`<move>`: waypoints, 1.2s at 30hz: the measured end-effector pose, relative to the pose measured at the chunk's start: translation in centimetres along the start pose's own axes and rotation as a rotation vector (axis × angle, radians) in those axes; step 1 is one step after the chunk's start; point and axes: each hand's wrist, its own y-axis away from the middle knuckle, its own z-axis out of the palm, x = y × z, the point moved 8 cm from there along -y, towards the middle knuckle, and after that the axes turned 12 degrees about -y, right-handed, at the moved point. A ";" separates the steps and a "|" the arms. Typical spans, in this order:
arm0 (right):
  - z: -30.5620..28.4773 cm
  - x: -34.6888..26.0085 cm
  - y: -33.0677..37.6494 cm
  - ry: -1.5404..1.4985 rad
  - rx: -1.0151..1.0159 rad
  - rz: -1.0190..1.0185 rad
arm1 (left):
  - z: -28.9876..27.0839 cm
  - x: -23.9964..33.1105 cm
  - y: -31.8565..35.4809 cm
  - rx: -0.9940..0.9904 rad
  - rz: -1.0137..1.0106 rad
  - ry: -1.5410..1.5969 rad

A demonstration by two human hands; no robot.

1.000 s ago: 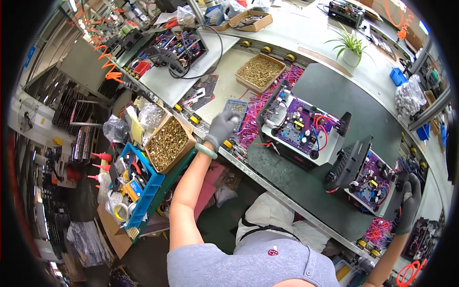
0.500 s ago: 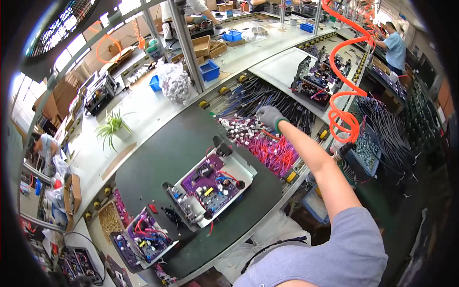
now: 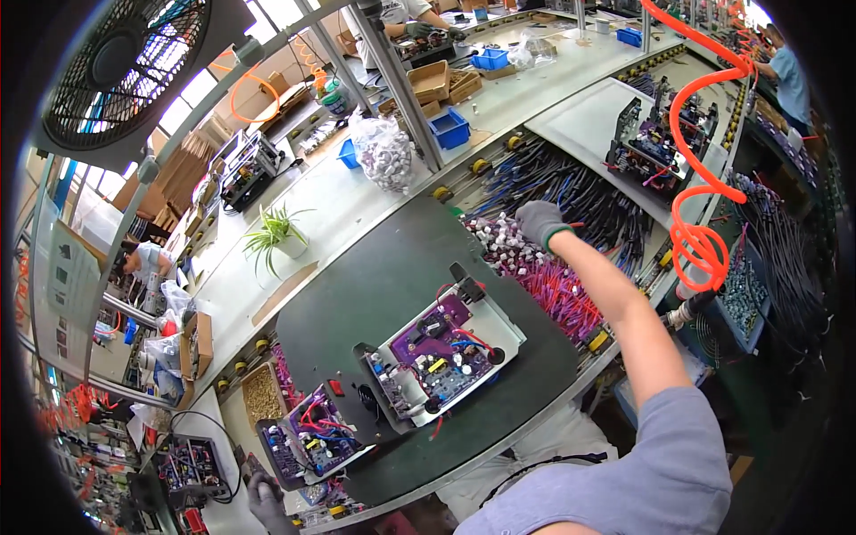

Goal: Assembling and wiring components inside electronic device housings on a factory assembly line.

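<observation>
My right hand [image 3: 541, 225], in a grey glove, reaches over the white connector ends [image 3: 508, 242] of a heap of red and pink wires [image 3: 557, 299]. Its fingers are curled together; what they hold, if anything, is hidden. My left hand [image 3: 266, 501], also gloved in grey, shows at the lower left edge beside a dark narrow piece [image 3: 252, 467]; its grip is unclear. On the dark green mat [image 3: 357, 312] in front of me lies a white metal chassis [image 3: 504, 334] with a purple circuit board [image 3: 419, 343]. A smaller board assembly [image 3: 312, 432] sits to its left.
Black cables [image 3: 571, 183] lie beyond my right hand. An orange coiled air hose [image 3: 700, 192] hangs at the right, near a bin of small parts [image 3: 740, 299]. Across the bench stand a potted plant [image 3: 278, 236], a bag of white parts [image 3: 383, 156] and a blue bin [image 3: 450, 129].
The view has swung left, bringing a fan and my left hand into sight. My right hand has drawn from the black cables toward the white connectors. The chassis stays on the mat.
</observation>
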 end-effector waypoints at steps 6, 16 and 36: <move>-10.6 -3.6 7.6 -0.585 0.296 -0.088 | 5.9 15.5 -1.2 0.147 0.310 -0.054; -14.4 -18.2 22.3 -1.650 -0.297 -0.223 | 31.8 29.8 4.8 -0.803 0.607 0.363; -10.8 -22.6 20.3 -1.244 -0.295 -0.473 | 30.4 30.3 4.2 -0.316 1.067 -0.334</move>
